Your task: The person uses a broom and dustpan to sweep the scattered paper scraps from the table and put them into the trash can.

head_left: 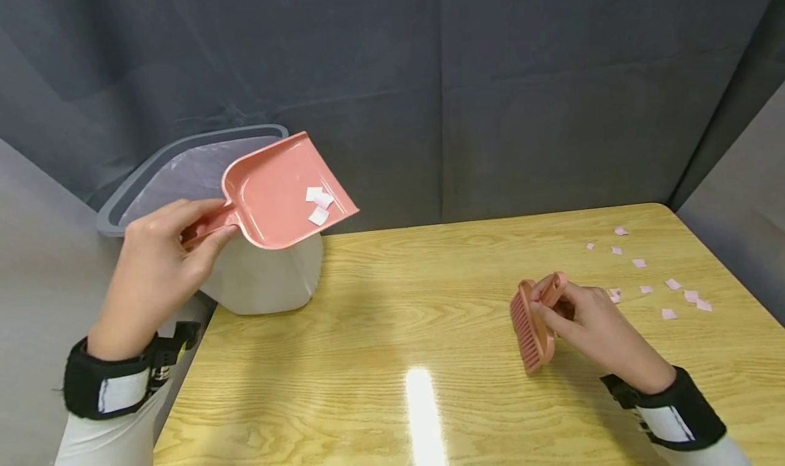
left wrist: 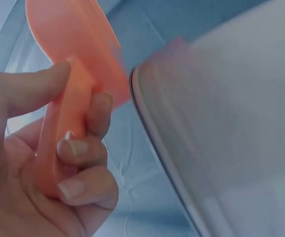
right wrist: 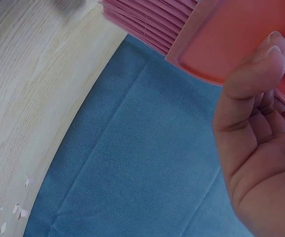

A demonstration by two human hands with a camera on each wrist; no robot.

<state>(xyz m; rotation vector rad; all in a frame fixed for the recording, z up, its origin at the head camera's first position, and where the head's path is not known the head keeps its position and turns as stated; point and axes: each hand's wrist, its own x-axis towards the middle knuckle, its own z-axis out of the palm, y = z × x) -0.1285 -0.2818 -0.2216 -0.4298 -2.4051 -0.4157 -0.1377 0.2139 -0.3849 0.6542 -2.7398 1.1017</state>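
My left hand (head_left: 165,261) grips the handle of a pink dustpan (head_left: 270,187), fingers wrapped round it in the left wrist view. The pan is raised in front of a lined bin (head_left: 264,275), partly covering its opening. Three small paper pieces (head_left: 318,216) lie near the pan's front lip. On the right, my right hand (head_left: 589,323) holds a pink hand brush (head_left: 532,326) by its handle, with the bristles facing left. In the right wrist view the thumb presses on the brush body (right wrist: 221,44). Whether the bristles touch the table cannot be told.
Several pale pink paper scraps (head_left: 640,263) are scattered over the right back part of the wooden table (head_left: 380,316). The bin, with a grey rim (head_left: 178,146), stands at the table's left back corner. A dark grey curtain (head_left: 521,98) hangs behind.
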